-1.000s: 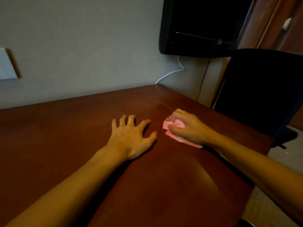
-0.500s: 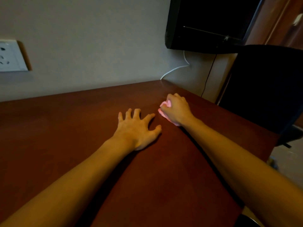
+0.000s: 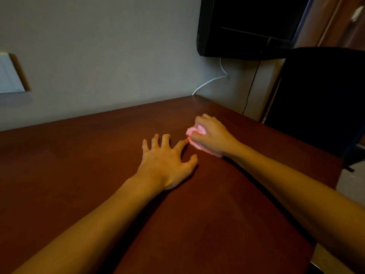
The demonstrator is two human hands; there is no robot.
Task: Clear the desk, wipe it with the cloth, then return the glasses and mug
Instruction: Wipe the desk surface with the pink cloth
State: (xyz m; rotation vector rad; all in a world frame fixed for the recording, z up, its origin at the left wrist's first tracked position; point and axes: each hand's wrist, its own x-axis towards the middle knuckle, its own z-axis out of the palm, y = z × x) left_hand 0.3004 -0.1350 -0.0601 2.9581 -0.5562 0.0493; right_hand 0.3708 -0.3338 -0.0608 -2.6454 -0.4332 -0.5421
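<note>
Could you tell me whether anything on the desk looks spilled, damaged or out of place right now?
Nothing stands out. The right hand grips the pink cloth on the desk, and the left hand rests flat beside it.

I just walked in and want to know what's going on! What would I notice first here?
You would spot the pink cloth first, bunched up in the right hand on the far right part of the dark red-brown desk. Right beside it, the left hand rests flat on the desk with its fingers spread. Above them, a black screen hangs on the wall in the corner.
</note>
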